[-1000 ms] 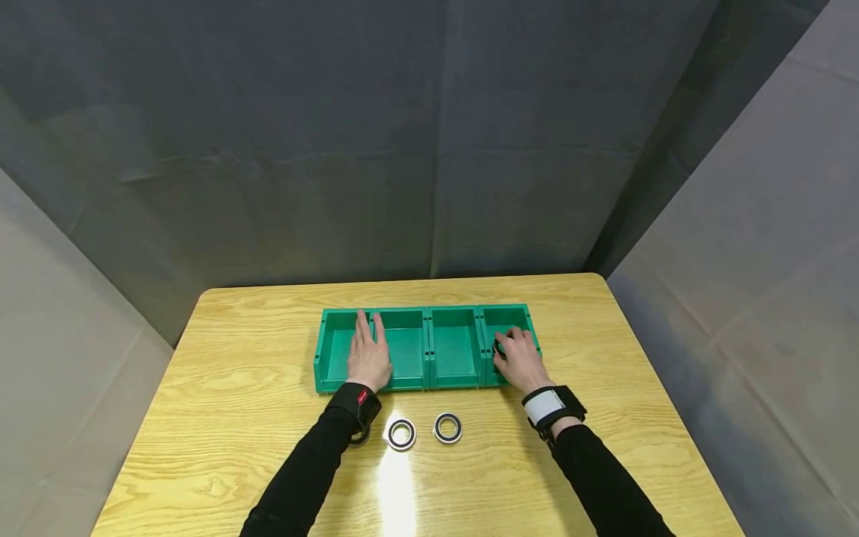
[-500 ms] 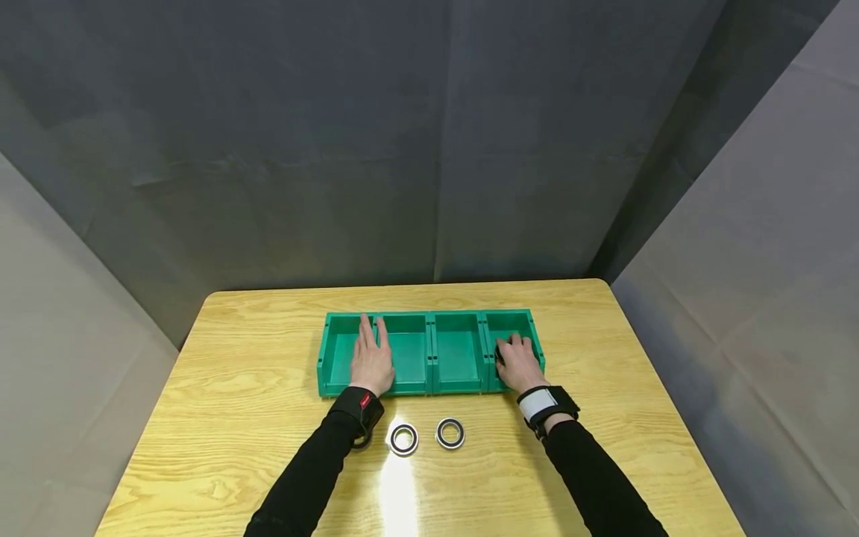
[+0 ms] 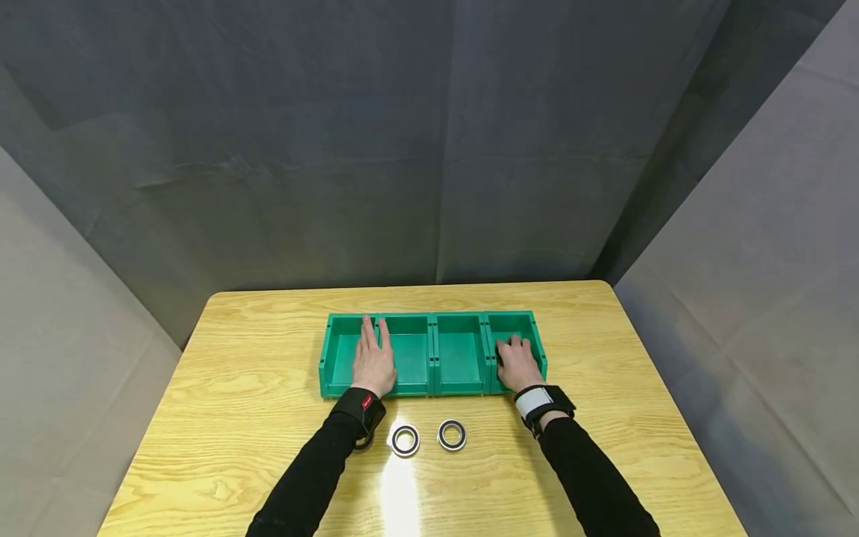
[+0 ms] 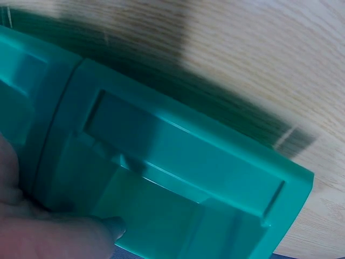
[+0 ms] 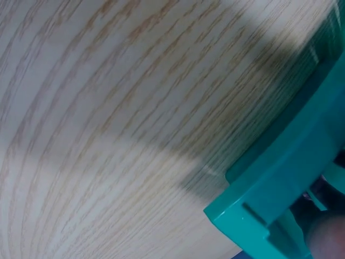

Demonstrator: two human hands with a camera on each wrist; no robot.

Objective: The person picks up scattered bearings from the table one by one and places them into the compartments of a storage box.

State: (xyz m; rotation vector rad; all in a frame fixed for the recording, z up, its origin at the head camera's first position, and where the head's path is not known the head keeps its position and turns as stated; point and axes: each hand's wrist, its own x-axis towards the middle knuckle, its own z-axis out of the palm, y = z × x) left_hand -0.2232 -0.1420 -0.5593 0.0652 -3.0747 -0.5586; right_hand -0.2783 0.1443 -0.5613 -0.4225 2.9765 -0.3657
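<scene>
A row of green bins with several compartments stands on the wooden table. My left hand rests over the divider between the two leftmost compartments, its fingers straight. Inside the rightmost compartment, the curled fingers of my right hand hold a ball bearing, a dark ring mostly hidden by the hand. The right wrist view shows part of a dark round thing beside a fingertip. Two steel bearings with black seals, a left bearing and a right bearing, lie flat in front of the bins.
Another bearing lies partly hidden under my left wrist. The light wooden table extends around the bins, with grey cloth hanging behind and at both sides. Light glares off the tabletop near the left bearing.
My right hand has sunk a little deeper into the rightmost compartment, and less of its bearing shows. The left hand keeps its place on the bins. The head view has shifted slightly.
</scene>
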